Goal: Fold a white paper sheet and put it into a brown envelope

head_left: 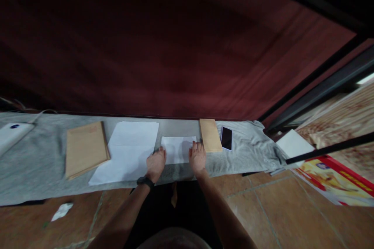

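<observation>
A white sheet of paper (pixel 179 151), which looks folded, lies flat in front of me on the cloth-covered surface. My left hand (pixel 156 162) is closed at its left edge, fingers curled and thumb side against the paper. At the opposite edge my right hand (pixel 198 158) grips the paper, its fingers bent over the corner. Larger white sheets (pixel 128 151) lie overlapping just left of my left hand. Close by my right hand rests a narrow brown envelope (pixel 210 135).
A stack of larger brown envelopes (pixel 84 149) lies further left, beyond it a white device (pixel 13 136) with a cable. Right of the narrow envelope is a phone (pixel 226 138). A dark red panel (pixel 175 66) rises behind the grey cloth (pixel 245 140). A colourful box (pixel 336 179) stands at right.
</observation>
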Demonstrator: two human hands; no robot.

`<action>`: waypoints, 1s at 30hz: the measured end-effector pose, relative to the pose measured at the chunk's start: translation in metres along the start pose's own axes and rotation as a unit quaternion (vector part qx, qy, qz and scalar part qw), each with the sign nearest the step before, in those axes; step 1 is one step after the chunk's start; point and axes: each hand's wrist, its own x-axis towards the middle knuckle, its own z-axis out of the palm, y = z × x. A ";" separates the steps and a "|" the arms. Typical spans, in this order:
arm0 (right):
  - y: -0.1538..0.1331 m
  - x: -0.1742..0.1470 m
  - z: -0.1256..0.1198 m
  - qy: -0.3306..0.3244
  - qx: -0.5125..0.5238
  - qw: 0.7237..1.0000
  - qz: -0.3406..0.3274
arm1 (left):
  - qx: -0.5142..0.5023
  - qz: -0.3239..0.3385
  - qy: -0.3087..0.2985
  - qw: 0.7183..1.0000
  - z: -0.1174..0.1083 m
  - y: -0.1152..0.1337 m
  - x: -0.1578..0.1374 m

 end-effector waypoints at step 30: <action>-0.012 -0.030 0.028 -0.024 0.060 0.989 -0.136 | -0.072 0.220 0.047 0.972 0.045 0.042 -0.022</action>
